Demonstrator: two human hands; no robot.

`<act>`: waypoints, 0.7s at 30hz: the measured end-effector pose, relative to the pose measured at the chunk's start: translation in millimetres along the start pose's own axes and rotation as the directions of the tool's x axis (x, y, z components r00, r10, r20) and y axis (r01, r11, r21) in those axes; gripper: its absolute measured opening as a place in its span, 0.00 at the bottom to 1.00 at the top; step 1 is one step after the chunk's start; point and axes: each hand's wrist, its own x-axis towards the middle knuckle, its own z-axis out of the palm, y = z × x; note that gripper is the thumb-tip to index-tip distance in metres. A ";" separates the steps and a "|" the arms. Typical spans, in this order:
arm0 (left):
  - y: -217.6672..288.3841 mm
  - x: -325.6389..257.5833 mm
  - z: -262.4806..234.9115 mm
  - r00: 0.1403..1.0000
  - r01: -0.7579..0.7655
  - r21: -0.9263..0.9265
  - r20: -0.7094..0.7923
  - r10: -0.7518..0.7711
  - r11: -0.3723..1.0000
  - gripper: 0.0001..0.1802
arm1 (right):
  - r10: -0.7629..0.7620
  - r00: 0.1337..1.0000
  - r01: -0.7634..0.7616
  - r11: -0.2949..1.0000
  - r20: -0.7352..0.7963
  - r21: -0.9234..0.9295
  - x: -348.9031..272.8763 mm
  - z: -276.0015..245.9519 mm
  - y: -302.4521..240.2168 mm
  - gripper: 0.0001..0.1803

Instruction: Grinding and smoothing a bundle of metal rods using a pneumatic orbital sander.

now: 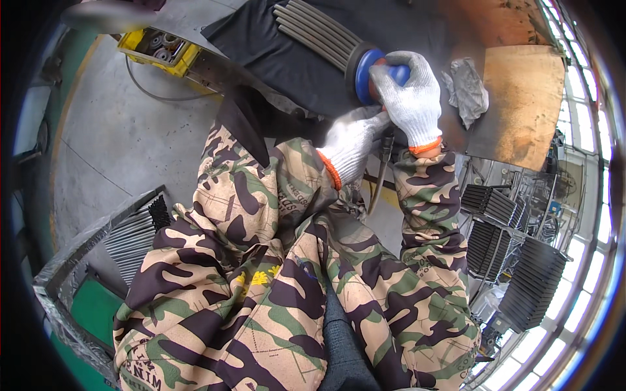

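Observation:
My right hand (412,98), in a white knit glove with an orange cuff, is closed over the blue body of a round power sander (366,76). My left hand (352,143), gloved the same way, grips the sander's rear end, where a dark hose (383,156) hangs down. The sander's dark disc is tilted on edge and meets the ends of several grey metal bars (316,32). These bars lie side by side on a black cloth (261,49). Whether the disc presses on the bars or only sits beside them, I cannot tell.
A crumpled grey rag (466,91) lies right of my right hand, next to a brown board (525,104). At the left stands a yellow box (160,51) with round parts. Racks of dark bars (531,283) stand at the right; a metal-framed bin (62,287) holds more bars lower left.

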 end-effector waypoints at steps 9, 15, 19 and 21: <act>15.1 -13.8 -41.5 0.996 -0.064 0.458 0.081 0.031 0.887 0.21 | 0.004 0.999 0.003 0.986 0.043 -0.164 12.1 -4.9 26.8 0.15; 144.6 16.0 -64.0 0.563 -0.524 0.809 0.563 0.604 -0.266 0.20 | 0.087 0.959 0.039 0.902 0.269 -0.429 10.5 -20.8 47.3 0.15; 198.5 68.2 -72.1 0.436 -0.197 0.513 0.809 0.394 -0.835 0.29 | 0.116 0.936 0.061 0.876 0.332 -0.478 10.2 -6.5 36.2 0.15; 213.2 70.9 -75.4 0.576 -0.144 0.456 0.760 0.301 -0.878 0.34 | 0.108 0.931 0.083 0.868 0.349 -0.490 13.0 -2.2 33.9 0.15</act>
